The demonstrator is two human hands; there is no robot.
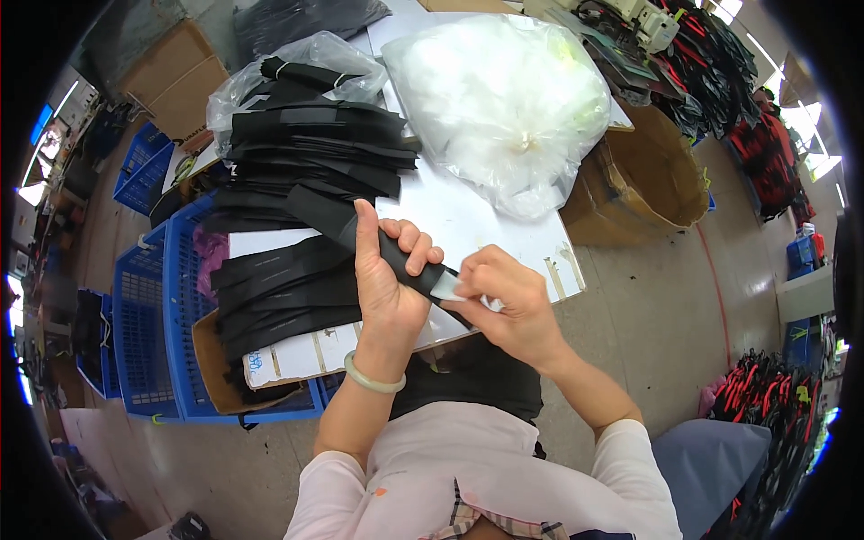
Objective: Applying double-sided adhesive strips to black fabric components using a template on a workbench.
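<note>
My left hand (pixel 389 283) is wrapped round a long black fabric strip (pixel 322 214), thumb pointing up, and holds it slantwise above the front of the white table. At the strip's lower right end, the fingers of my right hand (pixel 515 301) pinch a small whitish, sheet-like piece (pixel 446 286). That piece meets the end of the strip; whether it goes inside cannot be made out. Layered black strips (pixel 315 135) lie behind my left hand, and another pile of black strips (pixel 283 288) lies to its left, reaching over the table edge.
A large clear bag of white material (pixel 504 99) stands on the white tabletop (pixel 450 202). Blue crates (pixel 144 315) flank the table's left side, with a small cardboard box (pixel 211 355) at its corner. An open cardboard box (pixel 621 193) stands right of the table.
</note>
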